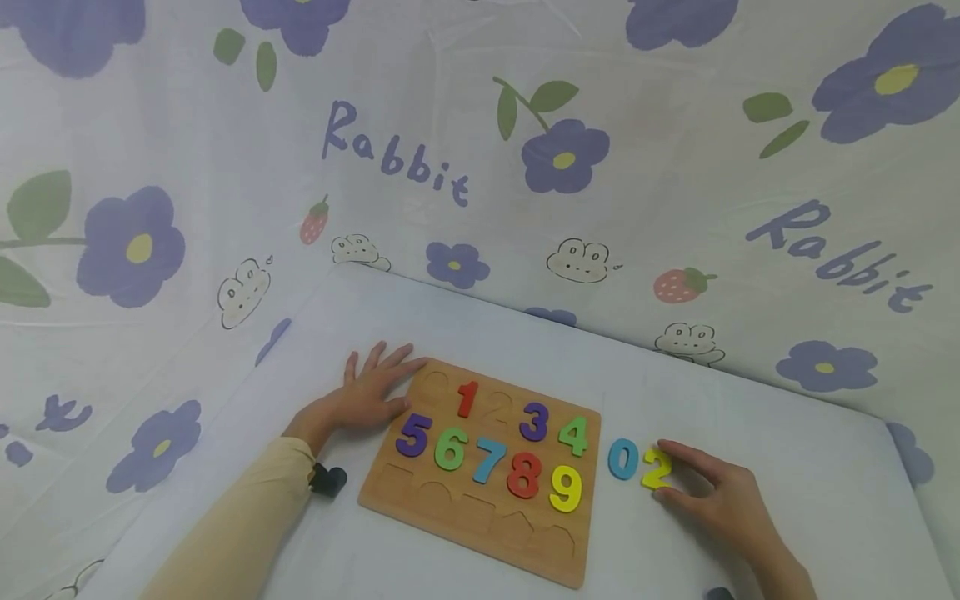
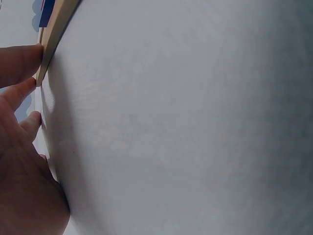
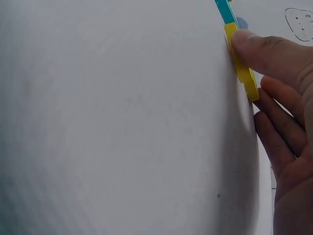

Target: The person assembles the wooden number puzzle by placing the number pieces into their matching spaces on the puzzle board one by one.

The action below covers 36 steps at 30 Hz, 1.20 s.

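A wooden number puzzle board [image 1: 472,512] lies on the white table, with coloured digits 1 and 3 to 9 in their places. The outlined spot for 2 in its top row shows bare wood, as does the corner spot left of 1. My left hand [image 1: 371,396] rests at the board's left side, fingers spread, thumb and index finger touching its edge. To the right of the board, my right hand [image 1: 723,492] pinches a yellow number 2 [image 1: 656,468] between thumb and fingers, low over the table. A blue number 0 [image 1: 622,459] lies between the board and the 2.
The white tabletop [image 1: 825,467] runs back to a cloth [image 1: 480,100] printed with flowers, rabbits and strawberries, which hangs behind and at the left. A black heart-shaped piece [image 1: 328,481] sits at my left wrist.
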Available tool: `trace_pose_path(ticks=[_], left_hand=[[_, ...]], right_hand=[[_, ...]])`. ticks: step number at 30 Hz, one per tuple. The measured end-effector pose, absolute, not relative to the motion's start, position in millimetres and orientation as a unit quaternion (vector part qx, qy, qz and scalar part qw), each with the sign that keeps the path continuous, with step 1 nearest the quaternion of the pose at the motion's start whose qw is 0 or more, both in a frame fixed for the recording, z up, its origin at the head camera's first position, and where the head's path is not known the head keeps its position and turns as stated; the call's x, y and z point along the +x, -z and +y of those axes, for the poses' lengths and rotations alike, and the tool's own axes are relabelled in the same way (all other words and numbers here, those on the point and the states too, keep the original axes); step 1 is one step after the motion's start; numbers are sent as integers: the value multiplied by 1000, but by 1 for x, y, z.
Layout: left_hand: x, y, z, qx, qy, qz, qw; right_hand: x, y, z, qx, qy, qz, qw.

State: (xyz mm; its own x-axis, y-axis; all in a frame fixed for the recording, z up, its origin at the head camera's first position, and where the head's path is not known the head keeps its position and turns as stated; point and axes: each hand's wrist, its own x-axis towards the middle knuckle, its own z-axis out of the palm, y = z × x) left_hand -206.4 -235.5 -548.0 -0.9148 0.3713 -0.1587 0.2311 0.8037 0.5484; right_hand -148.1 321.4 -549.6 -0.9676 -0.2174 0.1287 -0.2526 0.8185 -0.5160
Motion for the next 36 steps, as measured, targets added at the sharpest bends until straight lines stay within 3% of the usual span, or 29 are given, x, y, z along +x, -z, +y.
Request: trace_pose_path(ticks=[18, 28, 36], left_hand=[[-207, 552, -237, 160, -264, 943, 128], [-205, 551, -236, 156, -265, 943, 125], [-207, 551, -236, 162, -264, 943, 122]], right_hand=[[-137, 529, 313, 101, -274, -953, 81], [-125, 477, 265, 97, -271, -952, 106], [-126, 457, 229, 136, -311, -929, 149]])
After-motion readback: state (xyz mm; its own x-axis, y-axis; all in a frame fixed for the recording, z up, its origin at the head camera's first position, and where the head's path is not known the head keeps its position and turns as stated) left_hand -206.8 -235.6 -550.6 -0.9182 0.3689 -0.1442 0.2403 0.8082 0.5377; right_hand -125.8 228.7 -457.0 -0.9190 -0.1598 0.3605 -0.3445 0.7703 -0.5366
